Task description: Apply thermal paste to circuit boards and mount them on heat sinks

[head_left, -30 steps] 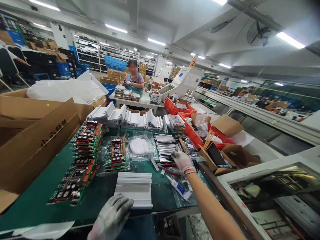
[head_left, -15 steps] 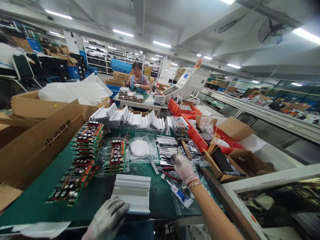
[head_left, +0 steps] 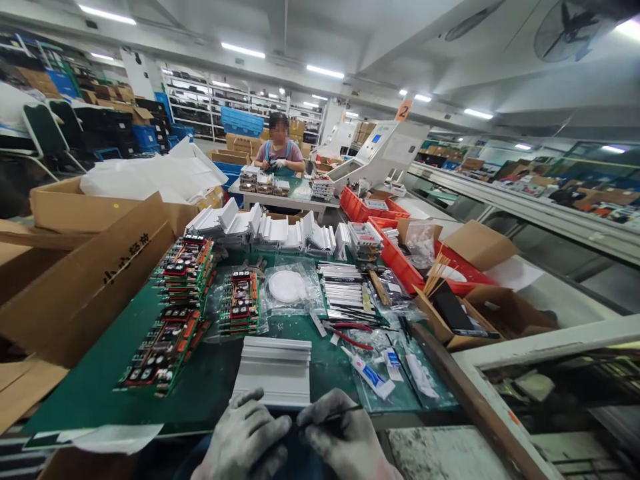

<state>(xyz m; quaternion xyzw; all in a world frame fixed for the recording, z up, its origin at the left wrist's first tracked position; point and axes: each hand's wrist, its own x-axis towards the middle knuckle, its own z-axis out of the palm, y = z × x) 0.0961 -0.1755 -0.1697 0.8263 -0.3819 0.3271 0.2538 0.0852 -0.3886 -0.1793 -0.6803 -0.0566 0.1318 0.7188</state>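
A thin dark tool [head_left: 344, 413] is gripped between the fingertips of the gloved right hand [head_left: 345, 437]. The gloved left hand [head_left: 247, 437] is held beside it, fingers partly bent; whether anything is gripped there cannot be told. On the green table [head_left: 200, 407], 1 grooved metal piece [head_left: 274, 372] is laid flat just beyond both hands, with circuit boards [head_left: 240, 303] stacked to its left and glue tubes [head_left: 371, 375] placed to its right
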